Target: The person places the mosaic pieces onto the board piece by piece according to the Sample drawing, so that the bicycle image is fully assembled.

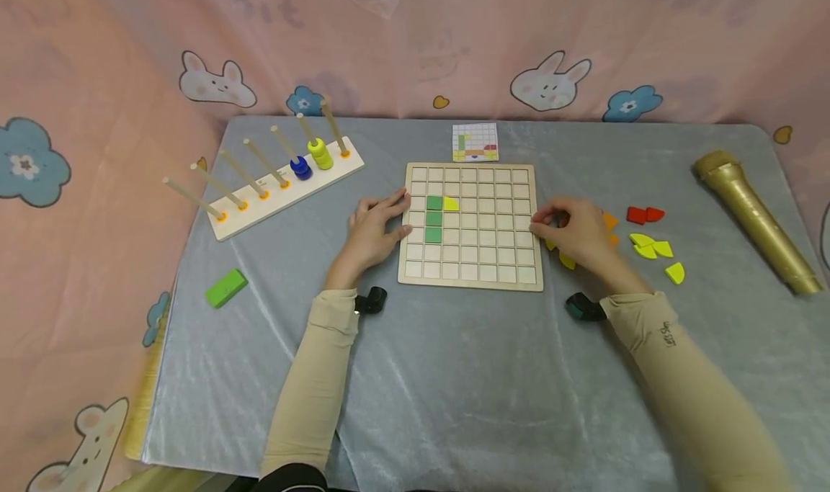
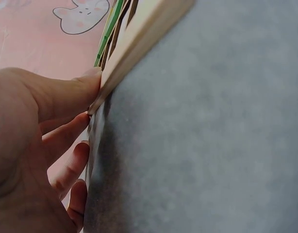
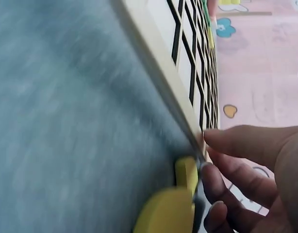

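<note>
A square wooden grid board (image 1: 470,287) lies on the table between my two hands. Three green tiles (image 1: 434,219) form a column in its left part, and a yellow tile (image 1: 450,204) with one rounded side sits beside the top one. My left hand (image 1: 375,231) grips the board's left edge, thumb near the rim and fingers spread along the side. On the opposite edge, my right hand (image 1: 564,225) pinches the rim between thumb and fingers. Yellow pieces (image 1: 567,261) and orange pieces (image 1: 610,220) lie partly hidden by that hand; yellow pieces (image 3: 163,213) also show below its fingers in the right wrist view.
Behind the board lies a small printed pattern card (image 1: 475,142). To the right are red pieces (image 1: 637,215), more yellow pieces (image 1: 663,248) and a gold microphone (image 1: 755,218). A peg stand (image 1: 292,191) with blue and yellow rings stands back left, a green block (image 1: 226,288) nearer.
</note>
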The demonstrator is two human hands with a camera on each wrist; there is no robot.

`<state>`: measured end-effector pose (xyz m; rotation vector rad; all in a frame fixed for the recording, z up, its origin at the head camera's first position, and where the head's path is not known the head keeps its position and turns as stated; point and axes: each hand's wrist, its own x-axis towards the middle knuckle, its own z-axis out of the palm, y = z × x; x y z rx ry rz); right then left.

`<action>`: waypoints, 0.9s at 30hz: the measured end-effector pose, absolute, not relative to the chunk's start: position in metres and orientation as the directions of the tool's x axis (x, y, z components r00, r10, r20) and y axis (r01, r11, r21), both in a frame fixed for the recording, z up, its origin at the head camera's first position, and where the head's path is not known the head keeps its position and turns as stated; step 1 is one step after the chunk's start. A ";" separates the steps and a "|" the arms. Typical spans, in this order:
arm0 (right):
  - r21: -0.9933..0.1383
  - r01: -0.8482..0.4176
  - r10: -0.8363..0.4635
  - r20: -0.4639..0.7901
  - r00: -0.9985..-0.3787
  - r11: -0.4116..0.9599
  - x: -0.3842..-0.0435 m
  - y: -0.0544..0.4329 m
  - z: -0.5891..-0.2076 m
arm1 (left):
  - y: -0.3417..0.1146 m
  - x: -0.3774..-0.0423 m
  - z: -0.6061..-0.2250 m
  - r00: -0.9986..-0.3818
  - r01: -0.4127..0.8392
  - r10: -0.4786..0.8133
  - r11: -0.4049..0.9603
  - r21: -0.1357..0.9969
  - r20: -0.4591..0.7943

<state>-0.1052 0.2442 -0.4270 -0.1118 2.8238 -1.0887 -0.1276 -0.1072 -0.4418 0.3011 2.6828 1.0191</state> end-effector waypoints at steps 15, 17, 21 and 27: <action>-0.576 -0.121 -0.216 -0.100 -0.971 0.809 -0.088 0.268 -0.421 | -0.107 -0.128 -0.441 -0.944 0.105 0.283 0.741 0.663 -0.167; -0.573 -0.115 -0.215 -0.109 -0.970 0.812 -0.088 0.267 -0.420 | -0.107 -0.128 -0.441 -0.944 0.107 0.284 0.741 0.663 -0.166; -0.571 -0.111 -0.219 -0.125 -0.968 0.814 -0.090 0.262 -0.417 | -0.108 -0.127 -0.441 -0.945 0.105 0.283 0.738 0.666 -0.165; -0.634 -0.093 -0.211 -0.113 -0.971 0.768 -0.092 0.249 -0.413 | -0.108 -0.128 -0.442 -0.947 0.105 0.280 0.734 0.671 -0.159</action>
